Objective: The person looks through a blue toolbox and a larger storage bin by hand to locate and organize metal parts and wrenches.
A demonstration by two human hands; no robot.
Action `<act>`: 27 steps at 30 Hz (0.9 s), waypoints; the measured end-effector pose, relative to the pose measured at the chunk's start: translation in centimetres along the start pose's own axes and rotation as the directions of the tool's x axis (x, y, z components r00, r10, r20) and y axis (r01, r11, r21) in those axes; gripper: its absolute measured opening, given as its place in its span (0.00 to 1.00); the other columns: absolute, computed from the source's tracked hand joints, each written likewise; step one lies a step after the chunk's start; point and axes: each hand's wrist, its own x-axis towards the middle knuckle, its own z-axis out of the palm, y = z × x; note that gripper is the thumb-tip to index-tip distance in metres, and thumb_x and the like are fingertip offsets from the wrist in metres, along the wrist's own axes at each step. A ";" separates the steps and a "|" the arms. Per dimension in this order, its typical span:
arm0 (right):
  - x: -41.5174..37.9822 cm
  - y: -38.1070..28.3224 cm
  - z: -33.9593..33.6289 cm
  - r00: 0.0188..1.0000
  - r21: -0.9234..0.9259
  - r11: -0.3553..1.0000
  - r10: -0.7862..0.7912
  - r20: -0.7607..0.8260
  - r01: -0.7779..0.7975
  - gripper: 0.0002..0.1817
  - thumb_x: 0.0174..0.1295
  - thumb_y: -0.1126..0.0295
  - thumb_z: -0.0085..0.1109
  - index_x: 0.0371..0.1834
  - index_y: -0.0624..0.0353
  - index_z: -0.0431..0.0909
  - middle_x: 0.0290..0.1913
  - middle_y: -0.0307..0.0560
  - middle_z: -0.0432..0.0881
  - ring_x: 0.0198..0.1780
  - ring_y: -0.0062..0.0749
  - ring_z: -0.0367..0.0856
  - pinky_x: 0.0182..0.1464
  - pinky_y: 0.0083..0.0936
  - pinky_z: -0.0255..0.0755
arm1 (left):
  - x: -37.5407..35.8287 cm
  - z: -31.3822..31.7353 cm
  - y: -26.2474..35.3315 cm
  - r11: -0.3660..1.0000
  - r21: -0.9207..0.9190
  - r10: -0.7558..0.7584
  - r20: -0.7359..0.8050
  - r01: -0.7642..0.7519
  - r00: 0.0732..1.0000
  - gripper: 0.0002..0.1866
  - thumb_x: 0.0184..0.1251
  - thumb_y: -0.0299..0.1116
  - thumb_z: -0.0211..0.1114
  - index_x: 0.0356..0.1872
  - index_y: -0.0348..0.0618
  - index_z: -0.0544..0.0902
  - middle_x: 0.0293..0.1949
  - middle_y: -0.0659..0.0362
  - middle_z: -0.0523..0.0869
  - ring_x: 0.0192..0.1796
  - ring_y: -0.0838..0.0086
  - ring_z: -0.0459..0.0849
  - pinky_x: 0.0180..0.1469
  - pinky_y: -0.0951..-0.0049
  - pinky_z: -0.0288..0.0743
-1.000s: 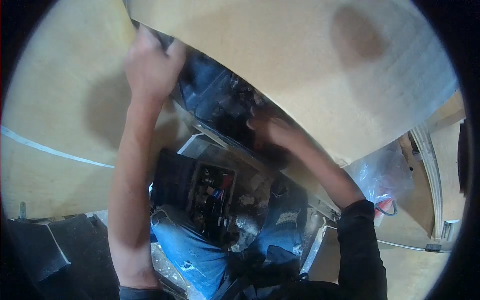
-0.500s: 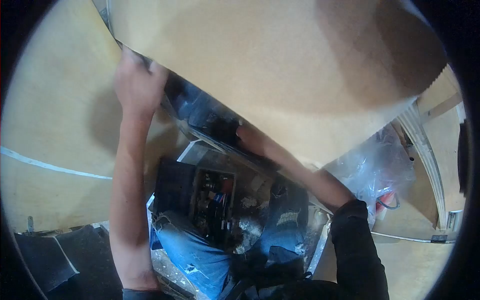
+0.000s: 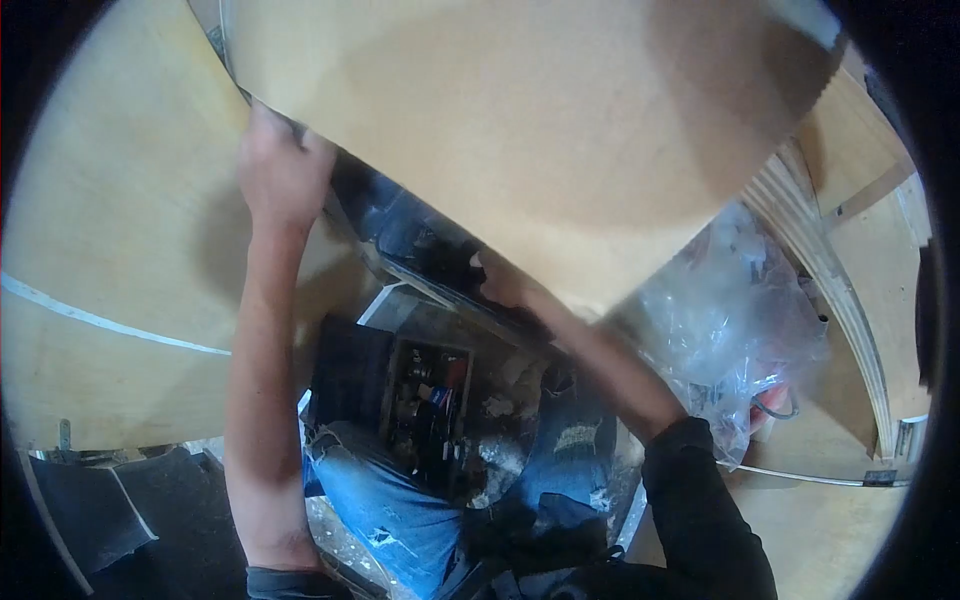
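A large tan sheet (image 3: pixel 520 130) spans the top of the view, its lower corner pointing down. My left hand (image 3: pixel 285 165) is closed on the sheet's lower left edge, fingertips hidden beneath it. Under the sheet, my right hand (image 3: pixel 500 280) reaches over a dark, glossy piece (image 3: pixel 420 240); its fingers are partly hidden and blurred, so its grip cannot be made out.
An open dark toolbox (image 3: pixel 430 400) with several tools sits on the floor between my knees. Clear plastic wrapping (image 3: pixel 710 320) lies to the right, near curved layered wood strips (image 3: pixel 840 280). A broad curved wooden panel (image 3: pixel 120 230) fills the left.
The right part of the sheet has shifted left, uncovering more of the plastic and the wood strips. My right forearm has moved slightly left; my left hand has barely moved.
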 end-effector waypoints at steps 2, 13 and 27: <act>0.8 0.4 0.2 1.000 0.069 0.998 -0.009 0.022 0.007 0.22 0.56 0.58 0.64 0.52 0.55 0.86 0.60 0.60 0.82 0.62 0.53 0.80 0.66 0.50 0.68 | 0.0 -0.1 -0.1 1.000 0.000 0.014 -0.009 -0.014 1.000 0.22 0.58 0.33 0.63 0.55 0.39 0.77 0.42 0.40 0.86 0.45 0.41 0.83 0.48 0.46 0.77; -0.4 -1.7 1.3 0.887 0.536 0.736 -0.194 -0.420 0.414 0.13 0.52 0.79 0.59 0.42 0.63 0.85 0.42 0.62 0.86 0.48 0.55 0.85 0.52 0.45 0.77 | 0.1 0.0 -0.4 0.995 0.068 -0.072 0.050 0.068 0.996 0.28 0.59 0.42 0.65 0.59 0.39 0.75 0.44 0.39 0.86 0.47 0.41 0.84 0.50 0.47 0.78; -3.1 -1.7 -7.0 0.981 0.728 0.678 0.055 -0.184 0.099 0.12 0.61 0.73 0.63 0.47 0.62 0.85 0.42 0.50 0.88 0.46 0.38 0.86 0.51 0.33 0.78 | 0.0 0.0 -0.2 0.996 0.042 -0.074 0.004 0.074 0.997 0.20 0.64 0.39 0.62 0.53 0.39 0.78 0.44 0.39 0.86 0.48 0.40 0.83 0.50 0.47 0.77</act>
